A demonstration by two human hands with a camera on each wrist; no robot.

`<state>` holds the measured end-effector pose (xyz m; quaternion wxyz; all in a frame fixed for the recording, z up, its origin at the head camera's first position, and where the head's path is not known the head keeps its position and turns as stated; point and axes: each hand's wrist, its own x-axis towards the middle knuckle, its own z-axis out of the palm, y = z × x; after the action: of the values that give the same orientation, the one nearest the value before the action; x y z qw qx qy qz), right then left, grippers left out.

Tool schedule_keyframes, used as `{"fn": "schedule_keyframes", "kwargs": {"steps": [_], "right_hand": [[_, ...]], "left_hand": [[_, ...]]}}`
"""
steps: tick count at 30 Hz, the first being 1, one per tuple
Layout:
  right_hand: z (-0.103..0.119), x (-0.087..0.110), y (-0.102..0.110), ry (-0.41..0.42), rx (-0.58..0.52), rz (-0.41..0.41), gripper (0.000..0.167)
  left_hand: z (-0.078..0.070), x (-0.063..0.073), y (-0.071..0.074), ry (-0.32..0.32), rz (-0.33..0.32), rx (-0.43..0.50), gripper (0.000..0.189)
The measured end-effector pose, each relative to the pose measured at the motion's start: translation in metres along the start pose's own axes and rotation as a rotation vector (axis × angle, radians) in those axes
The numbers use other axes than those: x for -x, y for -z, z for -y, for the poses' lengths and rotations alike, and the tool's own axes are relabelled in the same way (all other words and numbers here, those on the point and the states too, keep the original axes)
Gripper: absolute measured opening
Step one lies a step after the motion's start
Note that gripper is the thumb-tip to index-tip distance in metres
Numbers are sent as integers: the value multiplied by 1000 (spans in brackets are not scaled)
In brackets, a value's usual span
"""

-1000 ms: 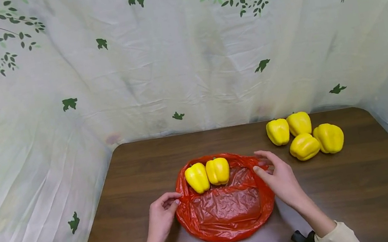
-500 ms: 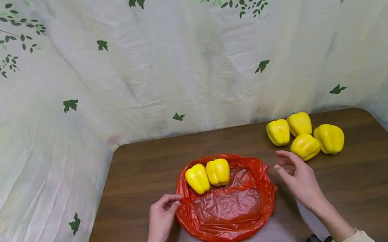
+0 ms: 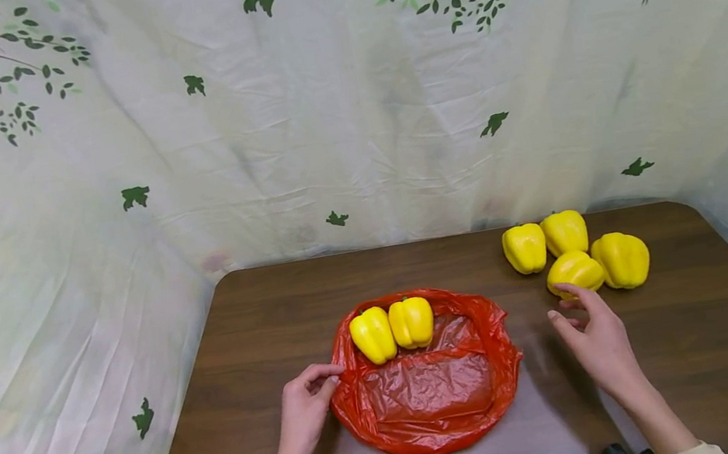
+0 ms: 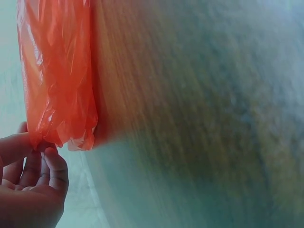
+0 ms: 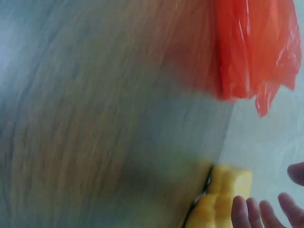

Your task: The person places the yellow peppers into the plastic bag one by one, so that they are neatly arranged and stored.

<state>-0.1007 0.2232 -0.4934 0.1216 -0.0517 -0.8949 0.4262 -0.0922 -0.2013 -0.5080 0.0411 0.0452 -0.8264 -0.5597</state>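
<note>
A red plastic bag (image 3: 438, 436) stands on the table with its mouth spread wide. Two yellow bell peppers, one on the left (image 3: 373, 337) and one on the right (image 3: 412, 322), lie inside at its far left. The left hand (image 3: 305, 408) pinches the bag's left rim between thumb and fingers; the left wrist view shows the red film (image 4: 59, 80) caught there. Off to the bag's right, the right hand (image 3: 600, 341) holds nothing, its thumb and fingers apart. Its fingertips overlap the nearest yellow bell pepper (image 3: 574, 270) of a group in the head view.
Several yellow bell peppers, among them one at the group's left (image 3: 525, 248) and one at its right (image 3: 622, 261), cluster at the back right of the brown wooden table (image 3: 725, 330). Behind the table hangs a pale curtain (image 3: 346, 104) printed with leaves.
The right hand has let go of the bag's right rim and moved rightward to the group of bell peppers. The left hand keeps its pinch on the left rim.
</note>
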Motion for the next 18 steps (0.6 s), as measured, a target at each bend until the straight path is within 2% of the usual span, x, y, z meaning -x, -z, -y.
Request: {"fn": "schedule_keyframes", "kwargs": {"steps": [6, 16, 18], "right_hand": [[-8, -3, 11, -20, 19, -84, 46], [-23, -16, 20, -29, 42, -69, 55], [-26, -19, 21, -28, 51, -73, 57]], "left_hand": [[-1, 0, -1, -1, 3, 2, 17], [-4, 3, 0, 12, 8, 2, 15], [0, 2, 0, 12, 8, 0, 16]]}}
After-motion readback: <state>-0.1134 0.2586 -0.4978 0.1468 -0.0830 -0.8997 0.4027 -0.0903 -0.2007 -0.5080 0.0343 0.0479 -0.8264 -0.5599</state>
